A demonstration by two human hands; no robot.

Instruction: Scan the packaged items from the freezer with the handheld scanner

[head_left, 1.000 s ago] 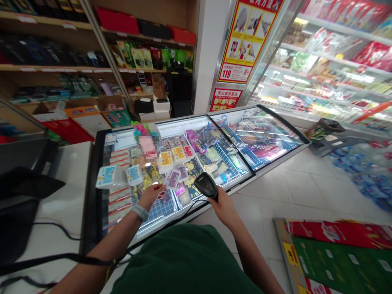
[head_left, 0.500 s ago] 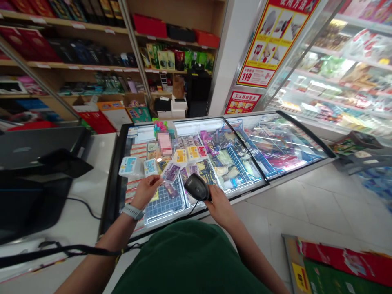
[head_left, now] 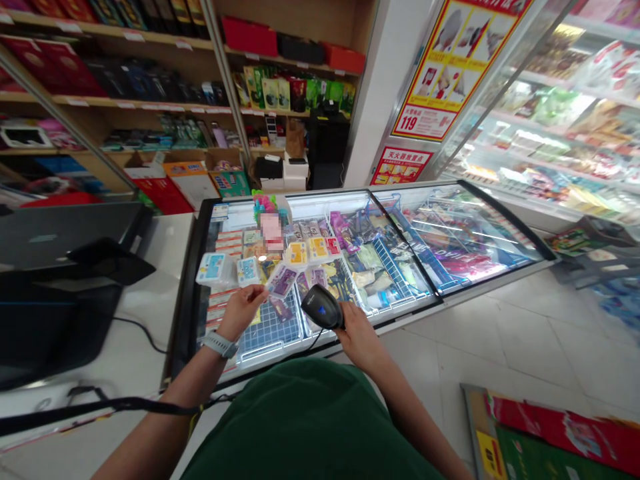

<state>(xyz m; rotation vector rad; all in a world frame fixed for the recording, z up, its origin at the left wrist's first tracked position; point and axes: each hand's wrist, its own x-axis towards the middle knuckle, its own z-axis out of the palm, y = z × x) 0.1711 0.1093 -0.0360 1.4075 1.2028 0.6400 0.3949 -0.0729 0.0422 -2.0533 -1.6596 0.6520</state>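
Note:
My left hand (head_left: 245, 309), with a grey watch on the wrist, pinches the lower left edge of a purple-and-white pack (head_left: 282, 280) above the freezer's glass top. My right hand (head_left: 359, 331) is wrapped round the handle of a black barcode scanner (head_left: 320, 305), whose head points left, close to the purple pack; a small blue light shows on it. Blue-labelled packs (head_left: 215, 268) sit left of the purple one, with another blue pack (head_left: 247, 271) beside it. Yellow packs (head_left: 298, 254) and a red pack (head_left: 333, 246) lie behind and to the right.
The chest freezer (head_left: 410, 308) stretches right, with bagged goods under its glass. On the left, a counter (head_left: 143, 360) carries a black device (head_left: 75, 240) and cables. Shelves stand behind. A green-and-red box (head_left: 560, 433) is on the floor at lower right.
The blue light now shows on the scanner. The surroundings have shifted slightly in view, while both hands keep their holds on the pack and the scanner.

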